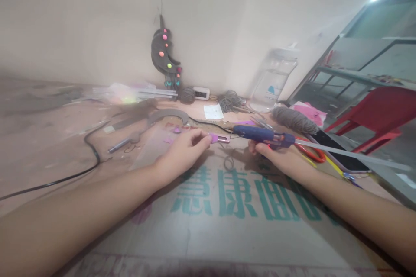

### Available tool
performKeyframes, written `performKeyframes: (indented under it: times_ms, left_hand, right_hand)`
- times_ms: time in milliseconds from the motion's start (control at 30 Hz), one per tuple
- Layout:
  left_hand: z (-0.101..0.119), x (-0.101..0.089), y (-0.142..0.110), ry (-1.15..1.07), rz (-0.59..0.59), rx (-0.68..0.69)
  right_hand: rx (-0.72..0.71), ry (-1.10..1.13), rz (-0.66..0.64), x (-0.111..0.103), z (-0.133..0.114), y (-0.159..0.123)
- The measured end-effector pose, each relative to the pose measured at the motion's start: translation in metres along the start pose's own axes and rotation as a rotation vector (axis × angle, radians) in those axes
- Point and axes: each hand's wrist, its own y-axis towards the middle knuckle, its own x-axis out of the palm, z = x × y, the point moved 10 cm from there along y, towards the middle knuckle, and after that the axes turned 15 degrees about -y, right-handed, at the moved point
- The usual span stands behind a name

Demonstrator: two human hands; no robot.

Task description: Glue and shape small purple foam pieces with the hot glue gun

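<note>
My left hand [185,149] pinches a small purple piece [214,138] between thumb and fingers, just above a sheet of cardboard [227,216] with green printed characters. My right hand [271,153] is closed around a blue glue gun [261,135]. The gun lies sideways with its nozzle pointing left, close to the purple piece. A glue stick [351,153] sticks out of its back to the right, and a black cable [91,149] runs off to the left.
A grey crescent shape [169,115] and purple scraps lie behind my left hand. Red-handled scissors [310,152], a phone [341,156] and grey yarn [294,120] sit at right. A plastic jar [273,80] stands and a dark moon decoration [162,54] hangs at the wall. A red chair [380,117] is far right.
</note>
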Motion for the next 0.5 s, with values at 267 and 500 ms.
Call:
performKeyframes:
  times_ms: [267, 500]
  left_hand:
    - [-0.002, -0.002, 0.0, -0.03, 0.01, -0.004]
    - [0.0, -0.002, -0.001, -0.022, 0.015, 0.016]
  right_hand:
    - [-0.029, -0.061, -0.069, 0.009, -0.015, -0.009]
    - [-0.057, -0.096, 0.023, 0.001, -0.021, -0.009]
